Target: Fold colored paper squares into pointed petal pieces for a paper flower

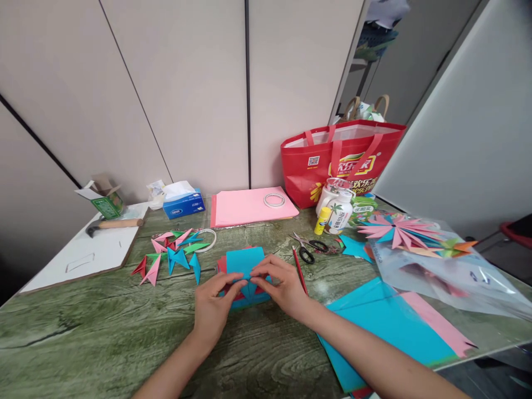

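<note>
A blue sheet of paper point(245, 258), partly folded, is between my two hands above a small pile of red and blue paper point(221, 264). My left hand point(214, 305) pinches its left side with thumb and forefinger. From the right, my right hand point(282, 281) pinches it close to the middle, fingertips almost touching those of the left. Under the fingers a folded point of the blue paper shows; the fingers hide part of the crease. A red pencil point(300, 270) and black-handled scissors point(308, 248) lie just right of my right hand.
Folded paper pieces point(171, 255) and a tape roll point(208, 240) lie left. Behind are a tissue box point(183, 205), pink paper point(245, 209), a glue stick point(322, 220) and a red bag point(303, 169). Blue sheets point(382, 327) and a paper star point(397, 228) are right; a hammer point(114, 224) rests far left.
</note>
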`<state>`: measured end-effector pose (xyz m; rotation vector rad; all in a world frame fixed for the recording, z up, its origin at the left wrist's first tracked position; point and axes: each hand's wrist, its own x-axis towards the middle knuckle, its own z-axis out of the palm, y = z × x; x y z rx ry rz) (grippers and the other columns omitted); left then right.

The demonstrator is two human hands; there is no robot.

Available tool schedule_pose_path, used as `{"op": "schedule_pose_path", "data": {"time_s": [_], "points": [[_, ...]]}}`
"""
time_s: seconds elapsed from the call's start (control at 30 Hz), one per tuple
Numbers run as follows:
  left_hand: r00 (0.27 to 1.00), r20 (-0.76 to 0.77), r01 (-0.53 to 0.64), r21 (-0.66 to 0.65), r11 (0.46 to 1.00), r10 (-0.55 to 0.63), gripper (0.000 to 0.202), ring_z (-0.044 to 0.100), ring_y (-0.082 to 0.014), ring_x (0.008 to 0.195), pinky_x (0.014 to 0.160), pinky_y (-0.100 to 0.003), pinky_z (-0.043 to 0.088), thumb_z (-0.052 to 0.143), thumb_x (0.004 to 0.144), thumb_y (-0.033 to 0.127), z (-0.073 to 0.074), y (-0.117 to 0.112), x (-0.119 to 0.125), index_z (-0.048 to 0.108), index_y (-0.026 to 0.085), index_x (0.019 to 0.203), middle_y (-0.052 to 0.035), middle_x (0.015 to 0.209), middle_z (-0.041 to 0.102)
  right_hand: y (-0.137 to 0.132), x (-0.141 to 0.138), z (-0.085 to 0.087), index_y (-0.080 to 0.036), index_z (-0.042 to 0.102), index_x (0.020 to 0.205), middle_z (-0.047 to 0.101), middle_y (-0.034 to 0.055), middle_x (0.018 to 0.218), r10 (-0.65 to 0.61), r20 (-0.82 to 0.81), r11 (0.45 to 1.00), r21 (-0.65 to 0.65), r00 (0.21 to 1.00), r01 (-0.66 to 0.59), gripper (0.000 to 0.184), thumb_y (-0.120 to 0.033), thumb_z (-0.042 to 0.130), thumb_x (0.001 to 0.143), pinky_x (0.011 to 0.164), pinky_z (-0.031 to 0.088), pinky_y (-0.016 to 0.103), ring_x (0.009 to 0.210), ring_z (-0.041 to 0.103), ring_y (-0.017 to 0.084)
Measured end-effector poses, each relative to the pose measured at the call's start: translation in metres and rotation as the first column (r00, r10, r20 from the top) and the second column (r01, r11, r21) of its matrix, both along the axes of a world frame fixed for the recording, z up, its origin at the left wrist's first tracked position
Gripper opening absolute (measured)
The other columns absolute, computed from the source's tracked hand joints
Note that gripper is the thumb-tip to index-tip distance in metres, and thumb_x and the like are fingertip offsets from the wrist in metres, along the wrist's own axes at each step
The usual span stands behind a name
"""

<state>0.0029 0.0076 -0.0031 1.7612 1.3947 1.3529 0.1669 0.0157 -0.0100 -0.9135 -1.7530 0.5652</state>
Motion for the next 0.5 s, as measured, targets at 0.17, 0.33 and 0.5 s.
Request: {"op": "schedule_pose_path", "data": {"time_s": [0.17, 0.33, 0.5], "points": [[0.997, -0.071, 0.015, 0.153, 0.988, -0.005, 0.007, 0.061, -0.0170, 0.058, 0.060, -0.027, 0.049, 0.067, 0.066, 0.023, 0.0028, -0.0018, -0.0013, 0.072, 0.026, 0.069, 0.0004, 0.066, 0.070, -0.0004, 0.0004, -0.0042, -0.019, 0.066, 0.088, 0.055, 0.0043, 0.069, -0.031, 0.090, 0.994, 0.108, 0.995, 0.021, 0.015, -0.024, 0.053, 0.081, 0.055, 0.042, 0.025, 0.062, 0.053, 0.014], [0.994, -0.109, 0.048, 0.171, 0.984, -0.029, 0.007, 0.059, -0.0165, 0.064, 0.059, -0.025, 0.048, 0.062, 0.070, 0.023, 0.0031, -0.0033, 0.0004, 0.068, 0.024, 0.068, -0.0015, 0.069, 0.065, -0.0011, 0.0009, -0.0078, -0.021, 0.064, 0.089, 0.058, 0.0054, 0.077, -0.006, 0.154, 0.992, 0.122, 0.988, -0.013, 0.015, -0.022, 0.050, 0.083, 0.058, 0.043, 0.025, 0.068, 0.054, 0.014], [0.997, -0.068, 0.048, 0.192, 0.980, -0.035, 0.010, 0.057, -0.0129, 0.060, 0.052, -0.022, 0.048, 0.058, 0.074, 0.023, 0.0022, -0.0075, 0.0018, 0.066, 0.021, 0.069, -0.0029, 0.078, 0.056, -0.0063, -0.0003, -0.0017, -0.021, 0.063, 0.089, 0.055, 0.0070, 0.084, 0.029, 0.077, 0.993, 0.113, 0.997, -0.038, 0.015, -0.019, 0.050, 0.081, 0.059, 0.046, 0.025, 0.075, 0.055, 0.015]]}}
